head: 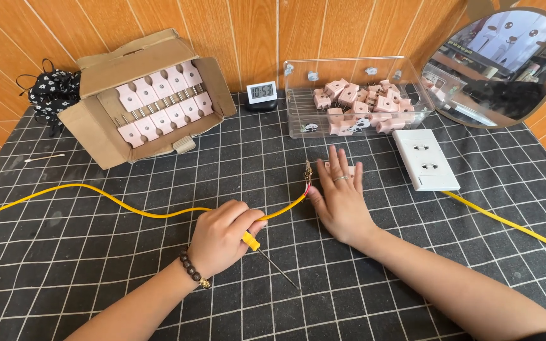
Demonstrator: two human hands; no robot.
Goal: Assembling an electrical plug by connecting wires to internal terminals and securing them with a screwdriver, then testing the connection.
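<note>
on a black grid mat (96,265) by orange panelling, left hand (222,237) grips a screwdriver (266,256), right hand (339,199) flat, fingers spread.

Yellow-handled screwdriver (266,252) and yellow cable (127,205) lie across the mat.

I see a desk (96,265) covered by a dark mat with a white grid. On it: an open cardboard box (143,101) of pink plugs at back left, a black floral cloth (52,91) at the far left edge, a cotton swab (44,157) near it. Small digital clock (262,95) at back centre, a clear plastic bin (355,98) of pink plugs beside it, a white socket plate (426,159) right of centre, a round mirror (500,63) leaning back right. A yellow cable (96,192) runs across the mat.
</note>
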